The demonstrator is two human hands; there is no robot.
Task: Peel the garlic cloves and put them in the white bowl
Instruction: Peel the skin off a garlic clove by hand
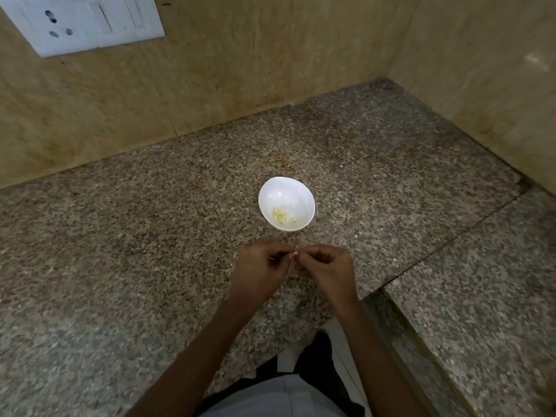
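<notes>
Worked close together just on the near side of the white bowl (282, 191): left hand (258, 267) and right hand (326, 269), fingers curled, fingertips nearly meeting. Pinched between those tips a small pale garlic clove (294, 254), gripped from both sides and mostly hidden; could not tell how much skin clung to it. Hovered short of the bowl's rim, over the granite counter (150, 236) on which the bowl stood.

Judged the task to be partway through. Made out a small heap of peeled cloves (283, 217), yellowish, lying inside the bowl toward its near wall, too small to number. Found the rest of the bowl's inside bare and white. Took the clove in the fingers to be mid-peel, not yet dropped in. Saw no stock of unpeeled cloves anywhere around the bowl, so could not say how many were left to do. Noticed pale flecks (234, 257) on the counter on the bowl's near side, beside the left hand: perhaps shed skin, too blurred to be sure.

Farther out from the bowl: beige wall panels (270, 55) behind it and to its right, a white switch plate (81, 22) high to its left, a raised granite ledge (481, 281) to its right.
</notes>
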